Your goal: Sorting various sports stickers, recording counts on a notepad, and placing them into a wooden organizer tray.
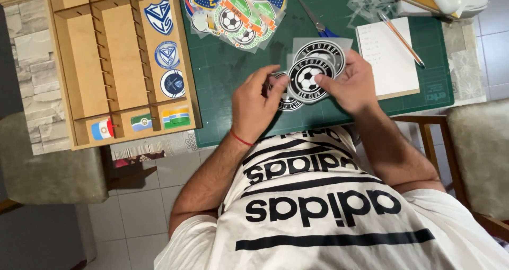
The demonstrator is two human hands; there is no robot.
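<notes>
Black-and-white round sticker being pinched over green cutting mat, right hand curling fingertips onto its edge, left hand half-open, steadying its other rim, probably for peeling; more round stickers lying just behind.

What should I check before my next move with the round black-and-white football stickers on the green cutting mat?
1. Left hand on the stickers: ok, fingertips touch the round black-and-white football sticker.
2. Right hand grip: ok, thumb and fingers pinch that sticker's edge.
3. Stack beneath: cannot tell how many; others peek out.
4. Green cutting mat under the hands: ok.
5. Blue-handled scissors: ok, apart from both hands.
6. Wooden compartment tray: ok, left of the mat, badges inside.
</notes>
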